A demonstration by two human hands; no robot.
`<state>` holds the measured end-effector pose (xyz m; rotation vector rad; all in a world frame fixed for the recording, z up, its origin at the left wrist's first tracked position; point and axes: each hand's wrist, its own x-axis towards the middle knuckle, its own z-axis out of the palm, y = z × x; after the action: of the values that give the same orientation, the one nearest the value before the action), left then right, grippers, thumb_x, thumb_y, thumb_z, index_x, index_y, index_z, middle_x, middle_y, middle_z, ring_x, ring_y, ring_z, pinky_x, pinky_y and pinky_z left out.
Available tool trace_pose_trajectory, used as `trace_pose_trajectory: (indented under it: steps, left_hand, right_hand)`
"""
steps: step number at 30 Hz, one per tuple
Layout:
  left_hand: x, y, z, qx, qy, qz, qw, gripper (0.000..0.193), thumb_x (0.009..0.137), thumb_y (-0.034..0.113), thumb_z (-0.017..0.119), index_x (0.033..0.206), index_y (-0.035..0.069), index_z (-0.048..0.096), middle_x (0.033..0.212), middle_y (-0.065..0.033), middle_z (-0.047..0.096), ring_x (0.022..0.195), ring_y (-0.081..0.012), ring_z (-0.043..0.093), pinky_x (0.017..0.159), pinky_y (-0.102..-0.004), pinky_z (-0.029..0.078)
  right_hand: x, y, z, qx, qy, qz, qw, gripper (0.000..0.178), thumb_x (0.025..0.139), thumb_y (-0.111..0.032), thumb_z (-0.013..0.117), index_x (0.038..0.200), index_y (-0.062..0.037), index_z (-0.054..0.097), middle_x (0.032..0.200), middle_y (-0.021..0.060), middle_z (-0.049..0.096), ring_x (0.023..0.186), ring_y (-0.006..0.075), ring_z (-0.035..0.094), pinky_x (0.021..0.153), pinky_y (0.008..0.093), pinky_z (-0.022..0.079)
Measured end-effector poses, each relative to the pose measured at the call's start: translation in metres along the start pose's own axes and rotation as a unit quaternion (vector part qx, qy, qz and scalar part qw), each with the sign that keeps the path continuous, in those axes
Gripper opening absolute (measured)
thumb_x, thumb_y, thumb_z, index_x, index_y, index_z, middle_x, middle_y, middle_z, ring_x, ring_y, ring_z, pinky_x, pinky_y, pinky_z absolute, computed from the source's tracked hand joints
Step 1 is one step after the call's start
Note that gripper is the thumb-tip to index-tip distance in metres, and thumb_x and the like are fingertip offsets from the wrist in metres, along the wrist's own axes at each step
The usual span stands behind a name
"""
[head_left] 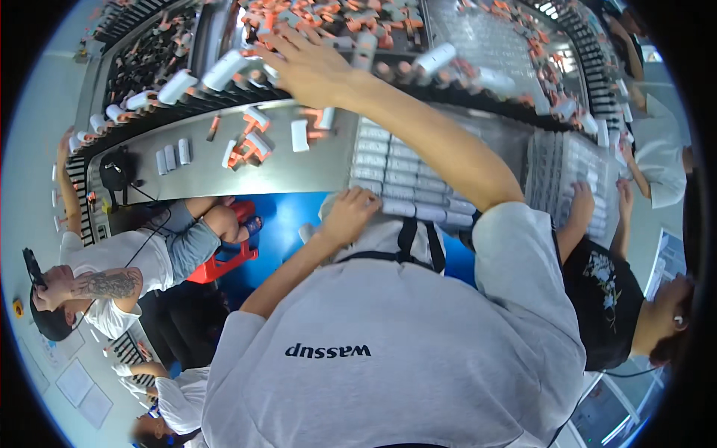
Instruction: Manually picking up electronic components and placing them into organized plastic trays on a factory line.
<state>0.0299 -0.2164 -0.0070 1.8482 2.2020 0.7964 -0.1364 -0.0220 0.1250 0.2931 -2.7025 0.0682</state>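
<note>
My right hand reaches across the moving line with its fingers spread, above white tubes and the edge of a heap of orange-and-white pieces. Nothing shows in its grasp. Low at the table's front edge, my left hand has its fingers curled by the near left corner of a clear tray filled with rows of white tubes. Whatever those fingers hold, if anything, is hidden. Close to the right hand, a larger white tube lies tilted on the conveyor.
On the metal table lie loose orange-and-white pieces and several white tubes. Stacked clear trays stand to the right, under a co-worker's hands. A seated person works at the left, near a red stool.
</note>
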Motion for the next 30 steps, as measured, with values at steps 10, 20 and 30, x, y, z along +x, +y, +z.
trace_pose_trajectory:
  steps: [10, 20, 30]
  left_hand:
    - [0.04, 0.0, 0.026, 0.049, -0.07, 0.085, 0.993, 0.017, 0.086, 0.023, 0.067, 0.092, 0.008, 0.071, 0.105, -0.0091, 0.066, 0.107, -0.0279, 0.063, 0.091, -0.0434, 0.052]
    - [0.058, 0.028, -0.068, -0.208, -0.024, -0.08, 0.974, 0.037, 0.094, 0.017, 0.074, 0.124, 0.0, 0.061, 0.133, -0.0231, 0.063, 0.121, -0.0416, 0.065, 0.102, -0.0508, 0.055]
    - [0.044, -0.158, -0.222, -0.296, 0.451, -0.336, 0.772, 0.034, 0.109, 0.018, 0.057, 0.133, -0.006, 0.064, 0.113, -0.013, 0.075, 0.099, -0.0171, 0.073, 0.089, -0.0309, 0.056]
  right_hand:
    - [-0.275, 0.023, -0.076, 0.134, 0.133, 0.443, 0.876, 0.014, 0.092, -0.003, 0.072, 0.106, -0.0028, 0.074, 0.103, 0.0145, 0.074, 0.095, 0.0353, 0.071, 0.086, 0.0402, 0.056]
    - [-0.37, 0.107, -0.038, 0.042, -0.013, 0.444, 0.895, 0.033, 0.095, -0.015, 0.073, 0.127, -0.0107, 0.068, 0.128, 0.0154, 0.064, 0.12, 0.0403, 0.058, 0.104, 0.0484, 0.047]
    - [-0.376, 0.123, -0.066, 0.018, -0.026, 0.356, 0.934, 0.03, 0.096, -0.018, 0.074, 0.122, -0.0054, 0.068, 0.126, 0.0176, 0.064, 0.12, 0.0402, 0.06, 0.101, 0.0475, 0.05]
